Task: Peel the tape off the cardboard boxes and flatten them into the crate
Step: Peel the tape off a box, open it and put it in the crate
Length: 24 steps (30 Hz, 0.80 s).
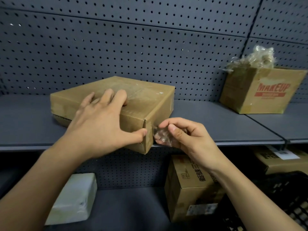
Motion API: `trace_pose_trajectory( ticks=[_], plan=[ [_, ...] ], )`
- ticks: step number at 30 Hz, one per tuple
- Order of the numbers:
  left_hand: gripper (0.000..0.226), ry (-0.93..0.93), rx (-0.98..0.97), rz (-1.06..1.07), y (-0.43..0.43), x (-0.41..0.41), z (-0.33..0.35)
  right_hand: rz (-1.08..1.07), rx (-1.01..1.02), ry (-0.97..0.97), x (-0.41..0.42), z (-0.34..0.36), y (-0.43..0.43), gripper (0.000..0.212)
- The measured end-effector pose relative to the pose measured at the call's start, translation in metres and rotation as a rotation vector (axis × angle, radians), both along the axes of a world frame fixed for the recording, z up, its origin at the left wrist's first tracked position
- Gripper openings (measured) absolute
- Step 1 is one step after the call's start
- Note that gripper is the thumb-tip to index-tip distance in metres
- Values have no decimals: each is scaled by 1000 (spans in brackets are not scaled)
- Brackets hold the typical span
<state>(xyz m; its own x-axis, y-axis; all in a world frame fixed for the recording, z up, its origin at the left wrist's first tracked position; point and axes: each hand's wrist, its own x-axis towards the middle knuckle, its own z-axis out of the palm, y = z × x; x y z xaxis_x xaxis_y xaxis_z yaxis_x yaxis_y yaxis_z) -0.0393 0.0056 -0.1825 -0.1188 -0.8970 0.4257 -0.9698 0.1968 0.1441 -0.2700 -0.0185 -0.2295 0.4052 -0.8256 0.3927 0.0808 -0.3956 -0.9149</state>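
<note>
Two bare forearms reach up from the bottom edge toward a grey metal shelf (233, 127). On the left, the left hand (100, 124) lies wide and flat on the flat brown cardboard box (141, 100), fingers spread across its taped top and thumb pressed against the near corner. The box sits on the shelf, that corner jutting over the front edge. Just right of it, the right hand (188, 139) pinches a crumpled strip of clear tape (160, 135) between thumb and forefinger, the strip touching the box's side. Farther right stands an open brown carton printed MAKEUP (260, 94), topped by a wad of clear tape (255, 57). Below, a white wrapped parcel (73, 199), a printed brown carton (188, 189) and a black plastic crate (286, 197).
</note>
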Motion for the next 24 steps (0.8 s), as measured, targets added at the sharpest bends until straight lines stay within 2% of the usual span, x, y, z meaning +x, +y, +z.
trace_pose_trajectory(
  ticks=[3, 7, 12, 15, 18, 24],
  plan=[
    [68, -15, -12, -6, -1, 0, 0, -42, -33, 48, 1, 3, 4, 20],
    [68, -17, -19, -10, -1, 1, 0, -70, -56, 174, -6, 10, 9, 33],
    [69, -11, -23, -9, -1, 1, -1, -38, -39, 218, -13, 14, 15, 27],
    [70, -15, -35, -8, -1, 1, -2, -137, -28, 153, -4, 15, 16, 30],
    [69, -16, -32, -8, -2, 1, -2, -223, 18, 56, 5, 15, 14, 53],
    [67, -15, -34, -11, -2, 1, -1, -418, -14, 184, 16, 11, 11, 60]
  ],
)
